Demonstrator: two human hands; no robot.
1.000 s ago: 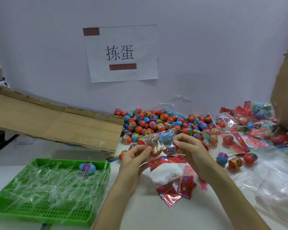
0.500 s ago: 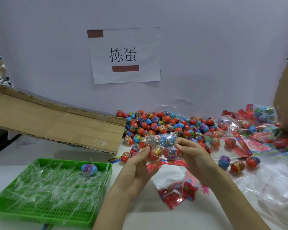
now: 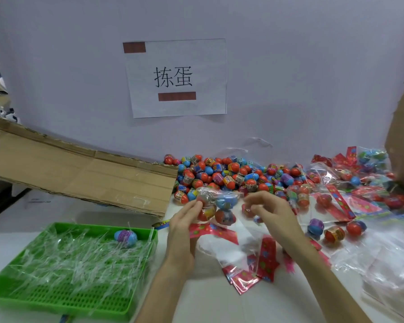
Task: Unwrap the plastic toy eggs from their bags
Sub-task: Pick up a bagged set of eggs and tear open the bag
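Item: clear bag of toy eggs (image 3: 219, 203), held above the white table (image 3: 196, 299) in front of the loose egg pile (image 3: 219, 173), where we grip its left side with our left hand (image 3: 184, 222), fingers curled, and pinch its right edge with our right hand (image 3: 273, 213), fingers bent.

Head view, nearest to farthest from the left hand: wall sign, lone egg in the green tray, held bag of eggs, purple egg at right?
1. bag of eggs, held by the left hand.
2. lone egg, in the green tray, leftward.
3. purple egg, on the table, right.
4. wall sign, far behind.
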